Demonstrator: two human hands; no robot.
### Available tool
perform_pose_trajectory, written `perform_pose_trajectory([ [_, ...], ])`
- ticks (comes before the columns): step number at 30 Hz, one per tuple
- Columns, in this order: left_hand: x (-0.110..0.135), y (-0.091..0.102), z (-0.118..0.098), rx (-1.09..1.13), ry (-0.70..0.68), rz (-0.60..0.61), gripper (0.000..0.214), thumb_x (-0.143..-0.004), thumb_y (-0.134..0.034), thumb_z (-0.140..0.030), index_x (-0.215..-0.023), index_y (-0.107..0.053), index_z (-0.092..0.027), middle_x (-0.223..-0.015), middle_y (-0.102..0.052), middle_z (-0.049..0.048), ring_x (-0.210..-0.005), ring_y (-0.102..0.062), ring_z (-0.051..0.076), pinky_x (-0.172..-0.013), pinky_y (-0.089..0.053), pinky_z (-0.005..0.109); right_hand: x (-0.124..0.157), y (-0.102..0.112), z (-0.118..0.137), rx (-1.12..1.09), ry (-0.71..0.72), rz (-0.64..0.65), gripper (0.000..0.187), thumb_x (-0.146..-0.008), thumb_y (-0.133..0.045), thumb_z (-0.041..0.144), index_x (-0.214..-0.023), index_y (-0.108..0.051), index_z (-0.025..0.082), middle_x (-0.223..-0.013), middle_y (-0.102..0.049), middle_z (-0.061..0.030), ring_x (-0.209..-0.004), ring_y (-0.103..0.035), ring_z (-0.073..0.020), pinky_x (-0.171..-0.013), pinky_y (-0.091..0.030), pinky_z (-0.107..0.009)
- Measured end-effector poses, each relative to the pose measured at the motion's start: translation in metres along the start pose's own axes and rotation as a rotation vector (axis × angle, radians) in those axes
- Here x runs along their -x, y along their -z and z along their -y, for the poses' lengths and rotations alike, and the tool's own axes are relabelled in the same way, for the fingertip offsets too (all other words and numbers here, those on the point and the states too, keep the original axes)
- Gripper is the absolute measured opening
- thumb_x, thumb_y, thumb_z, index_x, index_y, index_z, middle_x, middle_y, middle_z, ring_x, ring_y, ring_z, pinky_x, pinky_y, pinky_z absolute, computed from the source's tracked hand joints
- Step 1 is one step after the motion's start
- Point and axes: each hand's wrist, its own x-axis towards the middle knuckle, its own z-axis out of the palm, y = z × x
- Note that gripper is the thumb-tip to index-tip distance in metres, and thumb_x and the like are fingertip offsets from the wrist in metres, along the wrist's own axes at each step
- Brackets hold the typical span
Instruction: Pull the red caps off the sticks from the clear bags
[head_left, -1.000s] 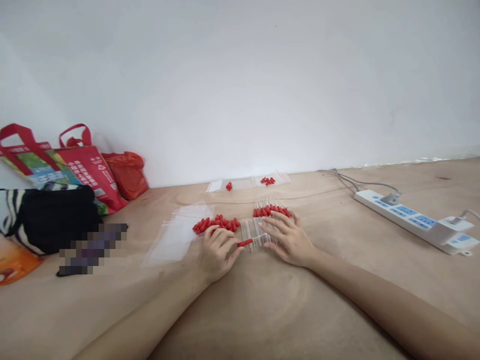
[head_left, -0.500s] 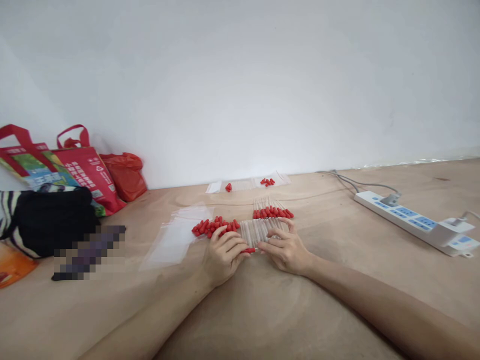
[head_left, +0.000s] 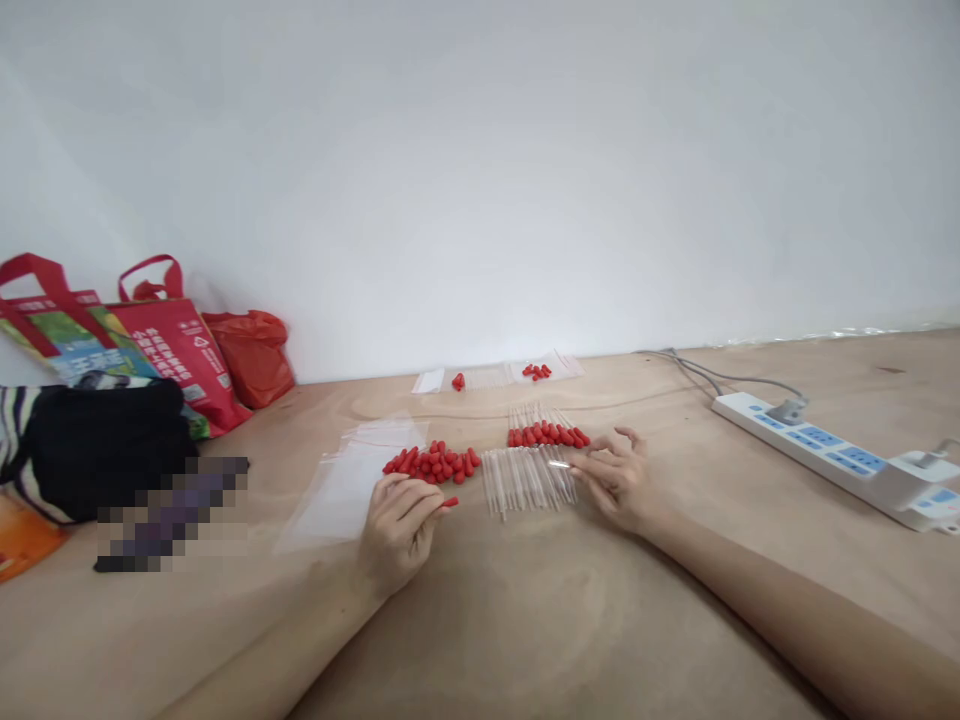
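My left hand (head_left: 401,522) pinches a red rubber dropper bulb (head_left: 450,502) between thumb and fingers, just in front of a pile of loose red bulbs (head_left: 431,462). To the right, the fingertips of my right hand (head_left: 615,478) are closed on a clear glass dropper tube (head_left: 559,463) that catches the light. That tube is at the right end of a row of bare glass tubes (head_left: 517,482) lying side by side. Behind this row are several droppers (head_left: 547,433) with red bulbs on their near ends and the tubes pointing away.
Clear zip bags (head_left: 360,470) lie left of the bulb pile. Farther back, another bag (head_left: 562,368) has a few red bulbs on it. A white power strip (head_left: 840,450) with grey cables lies right. Shopping bags (head_left: 180,350) and black cloth (head_left: 105,430) sit left.
My hands were close together in front of the tube row and have moved apart. The left went left with a red bulb; the right moved to the row's right end.
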Motion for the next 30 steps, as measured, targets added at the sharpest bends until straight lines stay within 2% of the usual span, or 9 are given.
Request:
perform_pose_trajectory([
  [4, -0.009, 0.001, 0.02, 0.037, 0.244, 0.035, 0.016, -0.082, -0.046, -0.026, -0.084, -0.061, -0.02, -0.076, -0.059, 0.0036, -0.075, -0.056, 0.015, -0.07, -0.043, 0.028, -0.004, -0.008, 0.003, 0.052, -0.071, 0.02, 0.019, -0.083, -0.048, 0.03, -0.088, -0.065, 0.027, -0.06, -0.064, 0.0019, -0.062, -0.051, -0.0108, -0.083, -0.025, -0.033],
  [7, -0.03, -0.002, 0.044, 0.0, 0.556, 0.131, 0.019, -0.079, -0.047, -0.033, -0.086, -0.059, -0.02, -0.075, -0.059, 0.0013, -0.072, -0.056, 0.015, -0.068, -0.043, 0.027, -0.005, -0.016, 0.009, 0.075, -0.116, 0.039, 0.023, -0.083, -0.044, 0.023, -0.091, -0.065, 0.024, -0.064, -0.065, -0.0001, -0.065, -0.052, -0.0117, -0.08, -0.026, -0.031],
  [10, -0.053, -0.009, 0.07, -0.128, 0.864, 0.387, 0.026, -0.073, -0.051, -0.035, -0.095, -0.051, -0.02, -0.074, -0.061, -0.0019, -0.071, -0.058, 0.015, -0.067, -0.042, 0.025, -0.003, -0.018, 0.007, 0.078, -0.197, 0.049, 0.027, -0.082, -0.042, 0.018, -0.097, -0.063, 0.023, -0.078, -0.068, -0.0019, -0.072, -0.056, -0.0126, -0.079, -0.025, -0.032],
  [12, -0.063, -0.016, 0.082, -0.197, 0.936, 0.535, 0.025, -0.072, -0.052, -0.037, -0.091, -0.05, -0.022, -0.079, -0.063, -0.0019, -0.077, -0.059, 0.016, -0.069, -0.04, 0.026, -0.001, -0.017, 0.003, 0.083, -0.236, 0.034, 0.026, -0.081, -0.044, 0.019, -0.096, -0.063, 0.024, -0.082, -0.069, -0.0011, -0.073, -0.057, -0.013, -0.081, -0.024, -0.032],
  [16, -0.07, -0.029, 0.092, -0.241, 0.985, 0.675, 0.024, -0.064, -0.057, -0.044, -0.07, -0.054, -0.021, -0.073, -0.065, 0.0007, -0.079, -0.059, 0.023, -0.071, -0.039, 0.032, 0.001, -0.018, -0.001, 0.095, -0.269, 0.017, 0.022, -0.08, -0.046, 0.021, -0.09, -0.065, 0.026, -0.081, -0.069, -0.0002, -0.074, -0.057, -0.0137, -0.082, -0.022, -0.033],
  [18, -0.07, -0.032, 0.093, -0.246, 0.99, 0.728, 0.031, -0.065, -0.054, -0.052, -0.061, -0.054, -0.021, -0.065, -0.064, 0.0018, -0.075, -0.06, 0.024, -0.07, -0.039, 0.034, 0.001, -0.018, 0.0, 0.098, -0.268, 0.032, 0.022, -0.08, -0.046, 0.022, -0.088, -0.066, 0.026, -0.081, -0.069, -0.0004, -0.075, -0.057, -0.0137, -0.082, -0.022, -0.033],
  [21, -0.072, -0.03, 0.089, -0.262, 0.959, 0.738, 0.041, -0.07, -0.044, -0.058, -0.06, -0.055, -0.02, -0.063, -0.064, 0.0041, -0.073, -0.06, 0.026, -0.071, -0.039, 0.038, -0.002, -0.019, 0.003, 0.129, -0.273, 0.084, 0.022, -0.08, -0.046, 0.022, -0.088, -0.066, 0.025, -0.08, -0.068, -0.0013, -0.075, -0.056, -0.0143, -0.081, -0.022, -0.034],
  [26, -0.083, -0.03, 0.059, -0.239, 0.751, 0.666, 0.03, -0.075, -0.044, -0.047, -0.07, -0.06, -0.021, -0.083, -0.066, 0.0051, -0.089, -0.057, 0.026, -0.08, -0.036, 0.038, -0.007, -0.021, 0.008, 0.224, -0.275, 0.212, 0.023, -0.082, -0.044, 0.025, -0.093, -0.064, 0.025, -0.078, -0.065, -0.0023, -0.077, -0.053, -0.0168, -0.077, -0.022, -0.035],
  [30, -0.095, -0.047, 0.025, -0.133, 0.577, 0.684, 0.023, -0.073, -0.05, -0.04, -0.067, -0.062, -0.022, -0.076, -0.066, 0.0024, -0.083, -0.058, 0.021, -0.08, -0.037, 0.033, -0.008, -0.02, 0.012, 0.222, -0.218, 0.271, 0.033, -0.081, -0.044, 0.043, -0.101, -0.06, 0.022, -0.085, -0.064, -0.0046, -0.082, -0.052, -0.0189, -0.079, -0.023, -0.036],
])
